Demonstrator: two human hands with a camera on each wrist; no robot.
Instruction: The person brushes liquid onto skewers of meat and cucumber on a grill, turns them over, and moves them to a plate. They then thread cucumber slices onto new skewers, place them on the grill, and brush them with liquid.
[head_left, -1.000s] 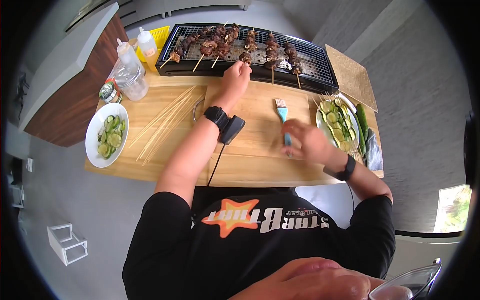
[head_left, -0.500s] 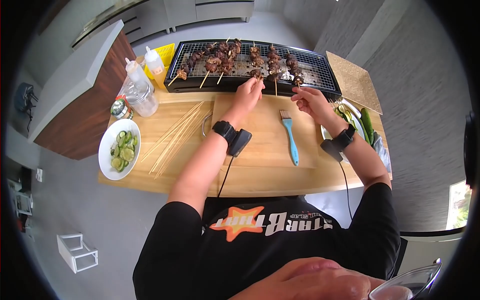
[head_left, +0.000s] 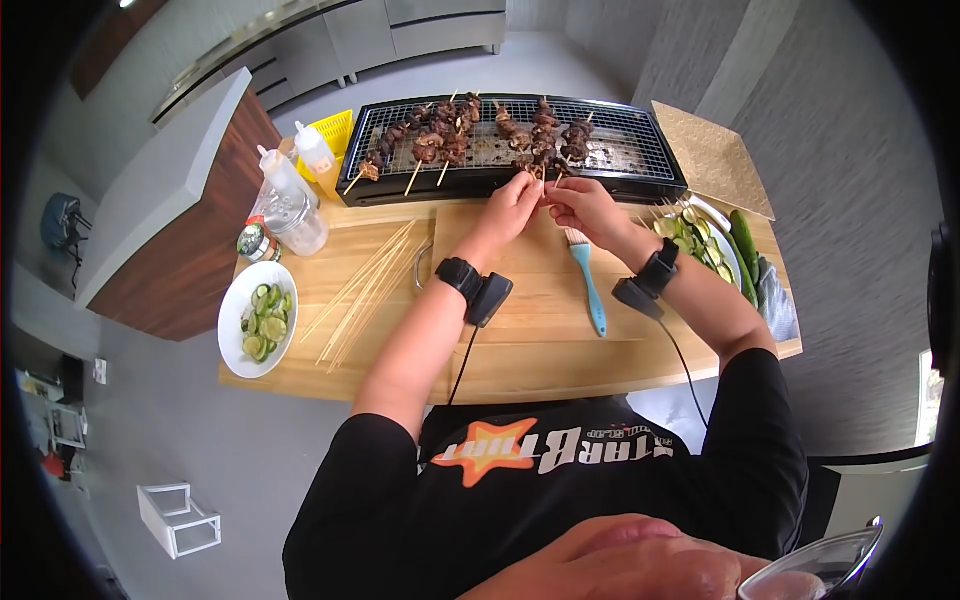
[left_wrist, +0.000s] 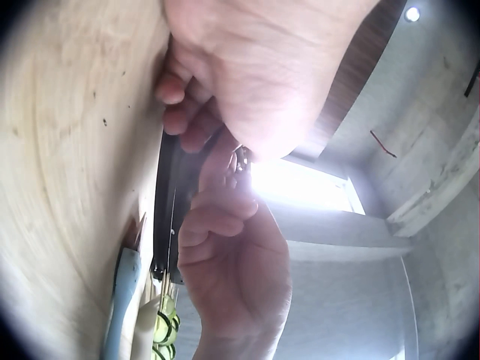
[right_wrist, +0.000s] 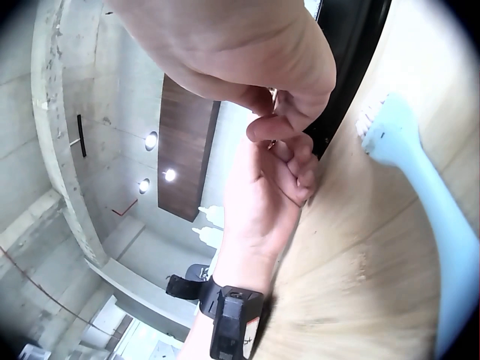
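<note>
At the grill's front edge my two hands meet, fingertips close together. My left hand (head_left: 508,210) pinches the stick end of a browned meat skewer (head_left: 512,130). Beside it, my right hand (head_left: 593,212) pinches the end of another meat skewer (head_left: 576,141), which slants toward the left hand. Between these two lies a third meat skewer (head_left: 544,132), its stick end at the fingertips. In both wrist views the fingers largely hide the stick ends. Several more meat skewers (head_left: 428,148) lie on the left half of the wire-topped grill (head_left: 625,150).
A blue basting brush (head_left: 590,290) lies on the cutting board (head_left: 470,225). Loose bamboo sticks (head_left: 360,290) and a bowl (head_left: 232,335) of cucumber slices sit left, near squeeze bottles (head_left: 315,150). Skewered cucumber slices (head_left: 700,240) and whole cucumbers (head_left: 743,245) are at right.
My right hand let go of the basting brush, reached the rightmost skewer's end and drew it leftward beside the left hand. My left hand keeps its skewer, its end shifted slightly right.
</note>
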